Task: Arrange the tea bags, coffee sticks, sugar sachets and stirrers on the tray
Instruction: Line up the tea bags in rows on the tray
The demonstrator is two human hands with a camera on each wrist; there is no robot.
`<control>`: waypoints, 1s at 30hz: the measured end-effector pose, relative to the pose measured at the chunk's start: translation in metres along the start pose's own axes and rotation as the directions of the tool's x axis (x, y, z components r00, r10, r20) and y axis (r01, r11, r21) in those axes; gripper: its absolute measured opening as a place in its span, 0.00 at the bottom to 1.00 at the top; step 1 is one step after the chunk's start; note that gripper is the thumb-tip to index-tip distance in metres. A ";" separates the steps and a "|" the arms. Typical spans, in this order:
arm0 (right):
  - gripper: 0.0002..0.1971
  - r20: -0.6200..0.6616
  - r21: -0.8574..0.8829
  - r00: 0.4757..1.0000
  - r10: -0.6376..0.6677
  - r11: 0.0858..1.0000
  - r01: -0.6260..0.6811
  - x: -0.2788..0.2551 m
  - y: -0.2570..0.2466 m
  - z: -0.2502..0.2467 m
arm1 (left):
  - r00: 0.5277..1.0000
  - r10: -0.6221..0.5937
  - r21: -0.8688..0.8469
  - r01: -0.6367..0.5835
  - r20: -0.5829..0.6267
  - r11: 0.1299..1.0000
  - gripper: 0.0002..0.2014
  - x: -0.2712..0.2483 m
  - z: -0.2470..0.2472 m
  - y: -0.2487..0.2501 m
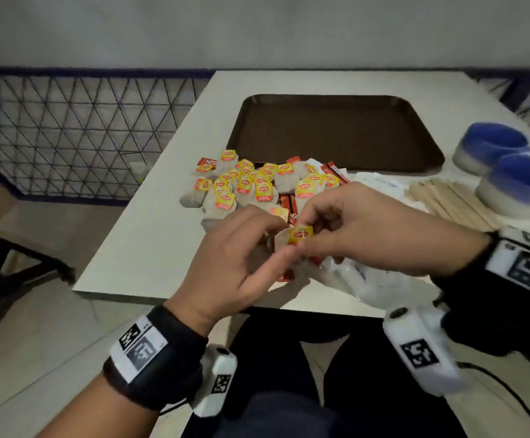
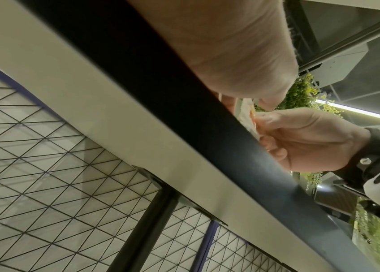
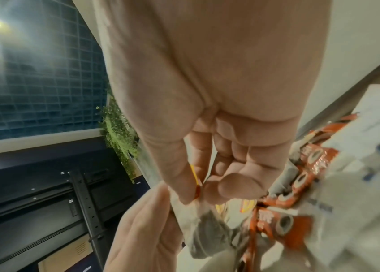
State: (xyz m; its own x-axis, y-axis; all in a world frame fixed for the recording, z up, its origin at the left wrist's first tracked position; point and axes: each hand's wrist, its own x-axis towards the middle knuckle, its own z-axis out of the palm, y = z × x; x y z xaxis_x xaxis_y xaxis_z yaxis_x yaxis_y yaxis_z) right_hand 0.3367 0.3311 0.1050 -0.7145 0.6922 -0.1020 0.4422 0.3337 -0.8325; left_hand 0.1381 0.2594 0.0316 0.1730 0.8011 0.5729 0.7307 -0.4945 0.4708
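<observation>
At the left of the head view our left hand reaches in from the lower left; its grip is narrow, thumb and fingers pinching the paper body of one tea bag at the lower centre of the frame. Just above it lies the loose pile of tea bags on the desk, with red coffee sticks partly buried under the pile. The brown tray sits in the upper centre, beyond the pile, and it carries nothing we can see. To the right, our right hand closes a narrow grip on the yellow tag of the same tea bag, so both hands hold one item between them, left on the bag, right on the tag. We judge that the coming move runs up the frame, from the held bag over the pile to the tray; both hands are about equally near. Farther right lie white sugar sachets, then the wooden stirrers, their long axis running toward the lower right, and two blue bowls at the right edge.
</observation>
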 end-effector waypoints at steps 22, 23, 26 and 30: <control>0.08 -0.261 -0.351 0.956 0.132 0.910 -0.222 0.063 0.010 -0.043 | 0.904 -0.348 -0.245 0.290 -0.246 0.925 0.08 0.007 0.003 -0.011; 0.09 -0.256 -0.380 0.958 0.132 0.897 -0.225 0.067 0.011 -0.041 | 0.891 -0.379 -0.291 0.304 -0.249 0.907 0.08 0.007 0.002 -0.011; 0.08 -0.239 -0.434 0.962 0.131 0.872 -0.227 0.074 0.016 -0.035 | 0.867 -0.426 -0.366 0.321 -0.258 0.874 0.09 0.007 0.002 -0.012; 0.04 -0.216 -0.467 0.962 0.167 0.848 -0.252 0.078 0.020 -0.032 | 0.857 -0.443 -0.410 0.316 -0.264 0.856 0.08 0.008 0.002 -0.013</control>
State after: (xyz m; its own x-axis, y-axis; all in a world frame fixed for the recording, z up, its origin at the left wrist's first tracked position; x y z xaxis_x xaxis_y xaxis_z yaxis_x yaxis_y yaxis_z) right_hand 0.3074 0.4122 0.0981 -0.4965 0.8598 -0.1192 0.8079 0.4074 -0.4259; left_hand 0.1309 0.2725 0.0287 -0.3496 0.8163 0.4599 0.4094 -0.3084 0.8586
